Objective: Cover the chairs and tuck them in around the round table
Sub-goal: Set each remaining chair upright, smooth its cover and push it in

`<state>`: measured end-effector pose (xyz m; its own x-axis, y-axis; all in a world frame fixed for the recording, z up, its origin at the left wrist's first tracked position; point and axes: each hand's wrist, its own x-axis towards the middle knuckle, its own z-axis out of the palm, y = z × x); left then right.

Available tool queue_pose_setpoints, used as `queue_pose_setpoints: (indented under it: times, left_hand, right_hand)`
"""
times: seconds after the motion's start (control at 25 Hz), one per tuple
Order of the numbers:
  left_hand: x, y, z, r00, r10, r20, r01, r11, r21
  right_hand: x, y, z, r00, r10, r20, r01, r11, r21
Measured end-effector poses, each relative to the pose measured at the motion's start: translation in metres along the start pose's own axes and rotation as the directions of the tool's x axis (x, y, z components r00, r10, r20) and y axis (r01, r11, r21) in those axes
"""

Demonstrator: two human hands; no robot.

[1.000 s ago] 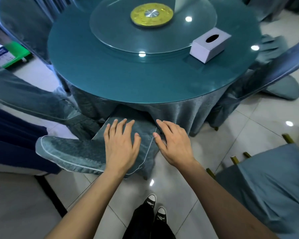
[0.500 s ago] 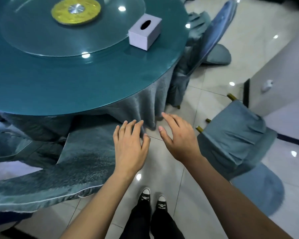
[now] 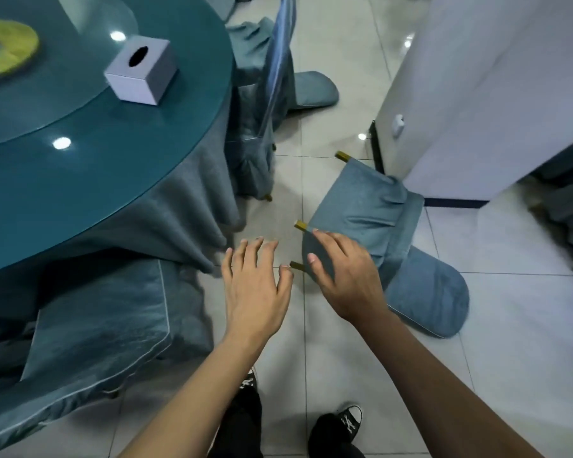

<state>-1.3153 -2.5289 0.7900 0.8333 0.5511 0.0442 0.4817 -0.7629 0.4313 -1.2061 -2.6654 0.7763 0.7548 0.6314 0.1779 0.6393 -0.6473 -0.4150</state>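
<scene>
The round table has a teal glass top and a grey-blue skirt. A covered chair is pushed in under its near edge at lower left. Another covered chair stands at the table's right side. A third chair lies tipped on the floor to the right, gold leg tips pointing left, its cover bunched and its rounded back flat on the tiles. My left hand hovers over bare floor, fingers spread, holding nothing. My right hand is spread over the tipped chair's seat edge near two leg tips.
A white tissue box and a glass turntable with a gold centre sit on the table. A white wall corner or cabinet stands close behind the tipped chair. My black sneakers are on glossy white tiles.
My view has swung right, away from the tucked chair. Both hands left that chair's seat and moved right; my right hand now reaches the tipped chair on the floor.
</scene>
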Motion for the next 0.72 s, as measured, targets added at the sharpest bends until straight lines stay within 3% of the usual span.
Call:
queue_pose_setpoints:
  times: [0.4,0.72]
  left_hand:
    - [-0.055,0.199,0.092,0.994,0.076,0.075,-0.073,0.997,-0.039]
    - [-0.060,0.313,0.147,0.985,0.151,0.085,-0.151,0.988,-0.010]
  right_hand:
    - [-0.101,0.192,-0.105,0.988,0.152,-0.008,-0.152,0.987,-0.060]
    - [-0.132,0.297,-0.159,0.980,0.190,-0.052,-0.193,0.980,-0.052]
